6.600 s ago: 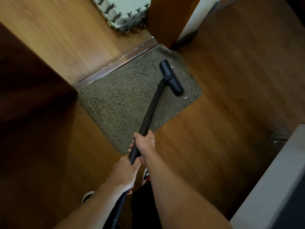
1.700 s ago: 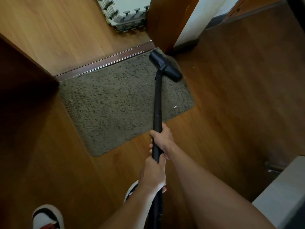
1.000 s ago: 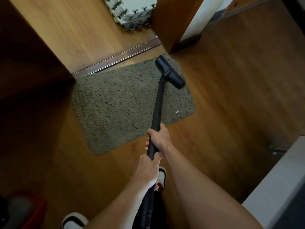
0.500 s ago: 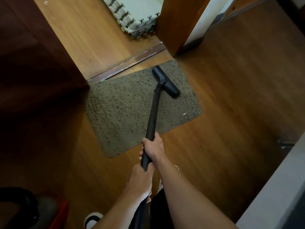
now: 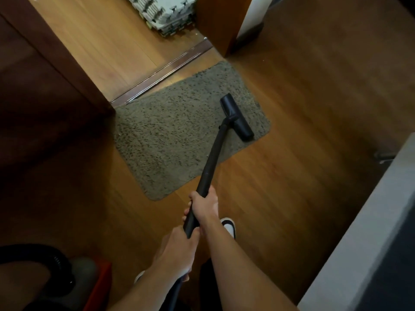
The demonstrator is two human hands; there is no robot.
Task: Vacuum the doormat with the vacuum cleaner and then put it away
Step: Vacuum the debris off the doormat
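A shaggy grey-brown doormat (image 5: 170,131) lies on the wooden floor in front of a door sill. The black vacuum wand (image 5: 212,160) slants from my hands up to its black floor head (image 5: 237,120), which rests on the mat's right end near the front corner. My right hand (image 5: 205,206) grips the wand higher up, and my left hand (image 5: 177,252) grips it just below, close to my body. The vacuum's red and grey body (image 5: 89,279) with its black hose (image 5: 54,259) sits at the lower left.
A dark wooden door (image 5: 45,104) stands at the left. Stacked grey foam tiles (image 5: 166,12) lie beyond the metal sill (image 5: 166,72). A wooden door frame (image 5: 222,21) rises at top centre. A grey-white furniture edge (image 5: 363,234) fills the lower right. My shoe (image 5: 229,226) is under my right arm.
The floor head has slid back from the mat's far right corner to its near right end. The view has shifted, showing more of the vacuum's body at the lower left.
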